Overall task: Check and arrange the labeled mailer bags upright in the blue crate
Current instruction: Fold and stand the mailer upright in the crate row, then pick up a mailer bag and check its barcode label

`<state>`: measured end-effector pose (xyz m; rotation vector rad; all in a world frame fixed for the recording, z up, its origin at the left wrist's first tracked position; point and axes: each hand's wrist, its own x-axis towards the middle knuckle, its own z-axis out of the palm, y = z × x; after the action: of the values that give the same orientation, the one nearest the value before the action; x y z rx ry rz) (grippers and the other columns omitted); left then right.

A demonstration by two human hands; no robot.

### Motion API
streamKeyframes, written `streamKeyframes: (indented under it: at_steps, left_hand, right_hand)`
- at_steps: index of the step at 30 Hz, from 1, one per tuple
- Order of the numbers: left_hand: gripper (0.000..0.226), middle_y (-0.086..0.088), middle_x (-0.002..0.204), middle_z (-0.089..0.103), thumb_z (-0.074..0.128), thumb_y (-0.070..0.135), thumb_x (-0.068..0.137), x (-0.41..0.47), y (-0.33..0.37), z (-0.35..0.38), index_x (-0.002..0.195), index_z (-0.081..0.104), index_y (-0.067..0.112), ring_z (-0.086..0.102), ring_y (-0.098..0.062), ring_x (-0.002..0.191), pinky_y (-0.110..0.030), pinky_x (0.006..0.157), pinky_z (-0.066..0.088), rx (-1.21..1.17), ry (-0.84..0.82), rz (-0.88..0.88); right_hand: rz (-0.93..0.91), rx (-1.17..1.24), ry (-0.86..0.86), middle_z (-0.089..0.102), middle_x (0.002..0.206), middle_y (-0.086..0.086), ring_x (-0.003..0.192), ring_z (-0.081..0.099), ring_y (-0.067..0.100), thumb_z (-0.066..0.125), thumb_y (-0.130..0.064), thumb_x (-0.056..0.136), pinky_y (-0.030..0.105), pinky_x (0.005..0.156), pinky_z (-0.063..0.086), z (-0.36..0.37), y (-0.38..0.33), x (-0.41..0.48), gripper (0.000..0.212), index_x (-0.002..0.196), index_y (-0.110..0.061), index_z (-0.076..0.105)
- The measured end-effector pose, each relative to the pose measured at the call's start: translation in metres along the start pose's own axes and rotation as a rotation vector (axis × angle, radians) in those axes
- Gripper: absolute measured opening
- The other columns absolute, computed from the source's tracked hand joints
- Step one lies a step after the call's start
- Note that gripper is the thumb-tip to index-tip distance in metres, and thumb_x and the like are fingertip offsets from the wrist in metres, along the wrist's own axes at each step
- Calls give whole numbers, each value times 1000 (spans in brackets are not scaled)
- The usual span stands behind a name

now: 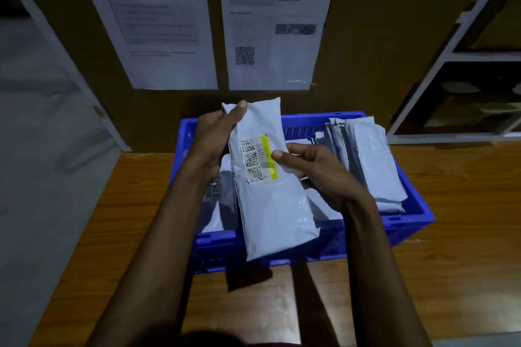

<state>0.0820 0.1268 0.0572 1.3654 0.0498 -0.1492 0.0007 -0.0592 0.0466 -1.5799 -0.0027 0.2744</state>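
1. Position: the blue crate (406, 234) sits on the wooden tabletop (451, 220), near its far edge. One mailer bag (270, 205) is held above the crate's middle, label side up, with its lower end over the near rim.
2. Hands: the left hand (214, 144) grips the bag's top left corner, thumb on the front. The right hand (313, 169) holds the bag's right edge, with the thumb on the front beside the label (253, 160) and the fingers behind. Both hands hold this one bag.
3. Label: three square codes and a barcode, with a yellow strip (269, 156) along the right side. The print is too small to read.
4. Crate contents: an upright row (366, 155) of bags stands against the right wall. Loose bags (217, 205) lie flat or slumped at the left end.
5. Step in hand, as judged: the label check, then placing the bag.
6. To do it well:
   - Keep the right thumb off the codes so the whole label shows.
   - Flatten the film so creases do not hide the barcode.
   - Then turn the bag on edge and slot it just beside the row, label facing the same way as its neighbours.
7. Risk: the bag looks soft and slippery. It may slump unless pressed against the row.
8. Printed sheets (158, 22) hang on the board behind. Their text is blurred.
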Motion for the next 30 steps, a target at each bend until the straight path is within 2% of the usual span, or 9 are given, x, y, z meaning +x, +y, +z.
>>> streamKeyframes:
  at_steps: [4, 6, 9, 13, 15, 19, 24, 28, 30]
  left_hand:
    - [37, -9, 107, 78, 65, 44, 93, -5, -7, -15, 108, 76, 13, 74, -26, 98, -36, 75, 58, 40, -127, -47]
    - [41, -10, 108, 77, 69, 44, 86, -12, -12, -23, 110, 75, 12, 72, -30, 100, -41, 83, 55, 116, -227, -92]
    - [34, -6, 114, 77, 73, 25, 88, -19, -20, -30, 120, 71, 14, 72, -30, 108, -47, 92, 57, 196, -305, -92]
    - [39, -6, 118, 75, 72, 13, 91, -19, -23, -37, 130, 65, 11, 72, -25, 110, -35, 81, 61, 157, -280, -31]
    - [41, -7, 121, 74, 72, 12, 91, -19, -23, -42, 131, 64, 11, 71, -25, 111, -37, 85, 61, 160, -285, -14]
    - [37, -5, 118, 75, 73, 12, 89, -18, -23, -50, 126, 66, 16, 72, -23, 109, -41, 89, 61, 216, -291, -24]
    - [43, -4, 114, 76, 77, 12, 86, -14, -26, -58, 126, 63, 20, 74, -22, 103, -35, 74, 63, 256, -223, -55]
    - [60, -6, 117, 73, 81, 15, 84, -8, -37, -67, 136, 53, 21, 75, -21, 99, -40, 75, 63, 322, -83, -70]
    - [62, -6, 118, 71, 82, 19, 84, -5, -45, -72, 137, 49, 23, 73, -24, 102, -46, 84, 62, 410, -11, -72]
  right_hand:
    - [-64, 35, 140, 78, 87, 4, 75, 57, 26, 69, -23, 97, 22, 56, 42, 3, 4, 9, 14, 93, -26, 82]
    - [-82, 49, 168, 79, 91, 0, 72, 65, 20, 68, -24, 98, 22, 57, 48, 4, 4, 13, 12, 104, -22, 78]
    - [-71, 58, 175, 80, 103, 2, 86, 76, 19, 66, -33, 99, 30, 70, 60, 4, 4, 19, 24, 118, -21, 74]
    - [11, 51, 187, 80, 100, 1, 72, 72, 14, 65, -46, 97, 23, 61, 56, 5, 8, 25, 35, 113, -19, 78]
    - [22, 91, 195, 80, 98, 2, 68, 71, 12, 66, -46, 96, 23, 61, 56, 3, 9, 29, 37, 112, -15, 78]
    - [4, 130, 150, 78, 94, 7, 78, 68, 23, 74, -34, 94, 31, 68, 58, -2, 11, 45, 27, 106, -10, 80]
    - [29, 72, 97, 67, 100, 20, 90, 57, 31, 80, -20, 88, 29, 64, 59, -6, 19, 80, 28, 108, 0, 77]
    - [132, 4, -13, 70, 109, 29, 90, 70, 28, 78, -20, 91, 31, 72, 62, -5, 13, 102, 26, 107, 0, 76]
    - [181, -30, -46, 76, 109, 20, 87, 76, 24, 74, -19, 94, 31, 72, 62, -1, 15, 112, 28, 112, 3, 73]
